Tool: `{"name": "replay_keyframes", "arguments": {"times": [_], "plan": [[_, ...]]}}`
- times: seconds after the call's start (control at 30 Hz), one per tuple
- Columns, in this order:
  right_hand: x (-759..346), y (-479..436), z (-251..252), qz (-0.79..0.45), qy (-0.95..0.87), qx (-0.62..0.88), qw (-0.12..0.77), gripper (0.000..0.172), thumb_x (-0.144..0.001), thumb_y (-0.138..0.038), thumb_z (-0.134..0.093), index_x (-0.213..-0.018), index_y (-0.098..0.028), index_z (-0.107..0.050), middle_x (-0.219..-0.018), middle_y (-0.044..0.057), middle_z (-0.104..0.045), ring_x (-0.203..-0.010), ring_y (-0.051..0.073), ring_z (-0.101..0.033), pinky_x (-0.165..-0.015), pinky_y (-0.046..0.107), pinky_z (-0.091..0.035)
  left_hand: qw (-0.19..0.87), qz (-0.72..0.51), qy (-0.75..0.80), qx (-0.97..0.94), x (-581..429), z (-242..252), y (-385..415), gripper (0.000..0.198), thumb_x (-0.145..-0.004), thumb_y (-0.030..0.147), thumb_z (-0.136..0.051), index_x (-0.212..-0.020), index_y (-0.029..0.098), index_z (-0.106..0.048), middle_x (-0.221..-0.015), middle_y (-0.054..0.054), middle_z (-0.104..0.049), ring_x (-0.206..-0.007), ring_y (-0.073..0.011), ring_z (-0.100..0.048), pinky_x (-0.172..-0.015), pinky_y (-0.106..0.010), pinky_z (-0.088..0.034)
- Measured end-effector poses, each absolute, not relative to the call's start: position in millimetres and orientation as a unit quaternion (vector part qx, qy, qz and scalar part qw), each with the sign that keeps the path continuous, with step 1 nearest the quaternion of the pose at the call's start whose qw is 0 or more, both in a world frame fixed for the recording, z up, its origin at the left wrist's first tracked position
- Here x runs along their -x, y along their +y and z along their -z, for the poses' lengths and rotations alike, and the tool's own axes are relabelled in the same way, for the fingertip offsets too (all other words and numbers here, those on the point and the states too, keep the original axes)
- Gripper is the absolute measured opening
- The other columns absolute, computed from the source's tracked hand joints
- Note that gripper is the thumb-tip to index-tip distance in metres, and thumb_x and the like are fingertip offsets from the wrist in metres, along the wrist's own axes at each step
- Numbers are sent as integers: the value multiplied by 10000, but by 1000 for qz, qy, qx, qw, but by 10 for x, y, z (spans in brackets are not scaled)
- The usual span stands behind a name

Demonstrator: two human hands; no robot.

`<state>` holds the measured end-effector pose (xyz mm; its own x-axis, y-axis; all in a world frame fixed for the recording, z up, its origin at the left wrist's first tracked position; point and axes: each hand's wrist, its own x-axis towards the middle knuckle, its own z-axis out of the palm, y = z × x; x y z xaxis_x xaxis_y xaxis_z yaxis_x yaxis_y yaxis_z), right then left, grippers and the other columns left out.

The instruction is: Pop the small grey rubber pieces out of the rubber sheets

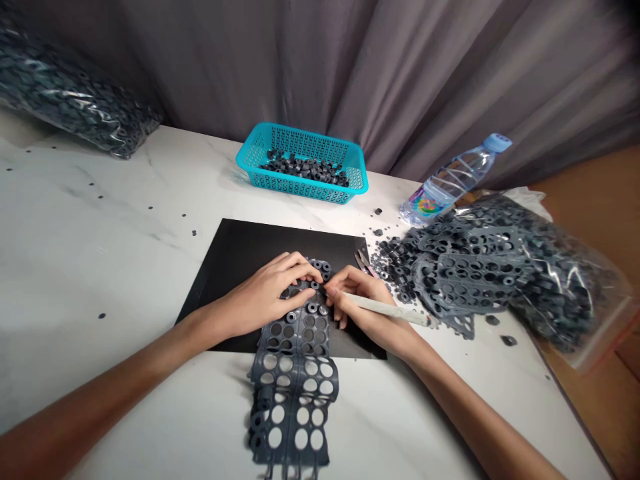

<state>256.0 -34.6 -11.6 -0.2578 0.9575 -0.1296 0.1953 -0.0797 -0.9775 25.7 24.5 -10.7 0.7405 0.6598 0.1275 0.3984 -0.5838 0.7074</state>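
- A grey rubber sheet point(293, 393) full of punched holes lay from the near part of the table point(100, 233) up onto a black mat point(240, 257).
- The left hand point(273, 293) pressed on the sheet's far end, fingers together and bent, closed round nothing.
- The right hand point(365, 303), just beside it, gripped a white rod point(395, 311), fingertips touching the sheet.
- To the right sat a heap of punched sheets point(465, 273).
- Farther off stood a turquoise basket point(350, 190) holding rings.

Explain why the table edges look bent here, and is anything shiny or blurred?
In the head view the wide lens bows the white table and stretches the forearms; glare streaks the plastic bag and water bottle; the left hand, the right hand gripping a pale tool, and the punched rubber sheet look sharp.
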Motion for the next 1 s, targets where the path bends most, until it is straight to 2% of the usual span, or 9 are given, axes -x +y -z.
{"name": "replay_keyframes", "arguments": {"times": [0.83, 1.0], "plan": [[-2554, -356, 124, -557, -563, 497, 354, 222, -986, -404, -659, -968, -190, -603, -733, -3, -646, -571, 112, -596, -521, 214, -521, 317, -183, 309, -878, -252, 129, 231, 204, -1035, 302, -544, -1228, 281, -606, -1195, -36, -589, -1195, -222, -554, -1029, -399, -479], [-2529, -358, 108, -546, -566, 504, 357, 208, -976, -383, -663, -930, -192, -598, -708, -10, -628, -567, 113, -589, -513, 208, -512, 257, -160, 312, -900, -268, 83, 155, 227, -1057, 271, -472, -1256, 246, -579, -1223, -66, -577, -1181, -238, -548, -1016, -418, -500]]}}
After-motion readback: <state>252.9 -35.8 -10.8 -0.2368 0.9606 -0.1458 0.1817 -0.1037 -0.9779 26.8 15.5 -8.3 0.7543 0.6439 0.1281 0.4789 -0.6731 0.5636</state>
